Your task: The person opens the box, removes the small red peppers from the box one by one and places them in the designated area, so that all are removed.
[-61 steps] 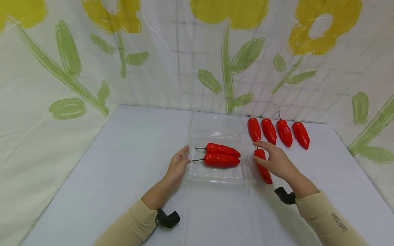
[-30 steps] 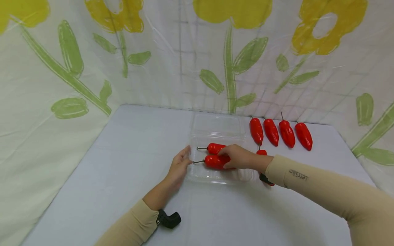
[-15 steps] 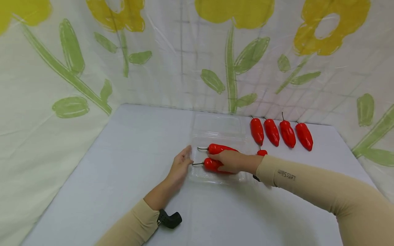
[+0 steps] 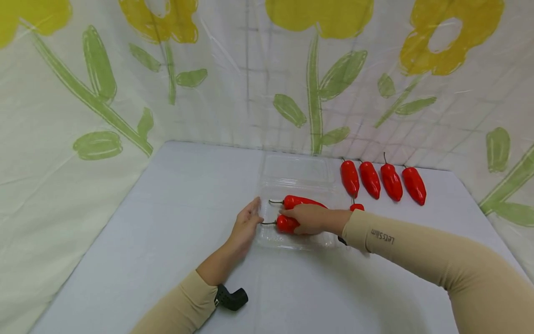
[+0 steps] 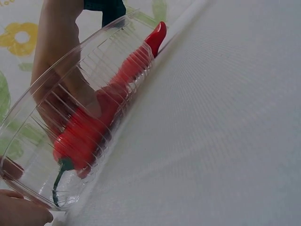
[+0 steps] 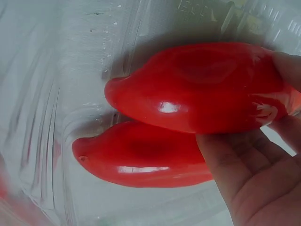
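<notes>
A clear plastic clamshell box (image 4: 297,247) lies on the table with its lid (image 4: 298,167) folded back. My left hand (image 4: 243,228) grips its left rim, thumb and fingers on either side. Two red peppers lie lengthwise in the base, stems to the left. My right hand (image 4: 306,219) reaches in from the right and holds the nearer pepper (image 4: 285,223); the right wrist view shows this pepper (image 6: 197,89) between thumb and fingers. Touching or nearly touching it is the farther pepper (image 4: 293,201), partly covered by the hand in the head view.
Several red peppers (image 4: 391,182) stand in a row at the table's back right. Another pepper (image 4: 356,207) sits just right of the box, mostly hidden under the right sleeve (image 4: 400,241). A flower-printed curtain (image 4: 233,83) hangs behind the table (image 4: 187,195).
The right hand has moved left from beside the loose pepper into the box and taken hold of the nearer pepper, which has shifted slightly toward me. My left hand stays on the rim.
</notes>
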Demonstrator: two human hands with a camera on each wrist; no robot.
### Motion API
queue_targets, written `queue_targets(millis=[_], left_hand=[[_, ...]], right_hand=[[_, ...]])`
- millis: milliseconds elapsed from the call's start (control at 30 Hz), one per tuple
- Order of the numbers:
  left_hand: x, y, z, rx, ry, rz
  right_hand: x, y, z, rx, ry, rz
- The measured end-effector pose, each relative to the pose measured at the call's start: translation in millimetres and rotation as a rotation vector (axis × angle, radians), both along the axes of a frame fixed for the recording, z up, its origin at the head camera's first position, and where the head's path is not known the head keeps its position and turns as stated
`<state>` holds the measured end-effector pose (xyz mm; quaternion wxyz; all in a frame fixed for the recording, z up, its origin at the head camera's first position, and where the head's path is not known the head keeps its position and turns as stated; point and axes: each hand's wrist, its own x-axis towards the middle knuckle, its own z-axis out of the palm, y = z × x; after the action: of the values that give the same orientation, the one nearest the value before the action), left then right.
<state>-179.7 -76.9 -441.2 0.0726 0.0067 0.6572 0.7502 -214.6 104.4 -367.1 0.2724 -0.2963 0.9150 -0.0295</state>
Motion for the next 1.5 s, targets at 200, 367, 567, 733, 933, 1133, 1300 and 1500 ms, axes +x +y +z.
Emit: queue_targets(millis=[200,367,567,733,933,1133,1300,1500], left_hand=[[-0.6,0.8,0.1,0.0,0.002,0.004],[-0.5,1.4,-1.1,-0.004,-0.003,0.013],[-0.1,0.3,1.4,-0.007,-0.006,0.018],[1.2,-0.7,3.2,-0.011,-0.004,0.021],[0.1,0.4,0.8,0.005,0.0,0.015],[2.3,0.6,0.2,0.006,0.054,0.011],[4.0,0.7,3.0,-0.006,0.051,0.006],[1.7,-0.8,5.3,-0.013,-0.022,-0.003]], right_hand=[[-0.7,4,1.8,-0.012,-0.022,0.037],[-0.1,8,6.8,-0.011,-0.05,0.088],[1.5,14,10.3,-0.036,-0.075,0.101],[4.4,21,9.1,-0.128,-0.071,0.088],[6.2,35,14.9,-0.258,-0.093,0.016],[8.9,49,21.2,-0.33,-0.099,-0.083],[16.2,61,22.6,-0.404,-0.079,-0.143],[28.6,79,22.6,-0.475,-0.054,-0.227]])
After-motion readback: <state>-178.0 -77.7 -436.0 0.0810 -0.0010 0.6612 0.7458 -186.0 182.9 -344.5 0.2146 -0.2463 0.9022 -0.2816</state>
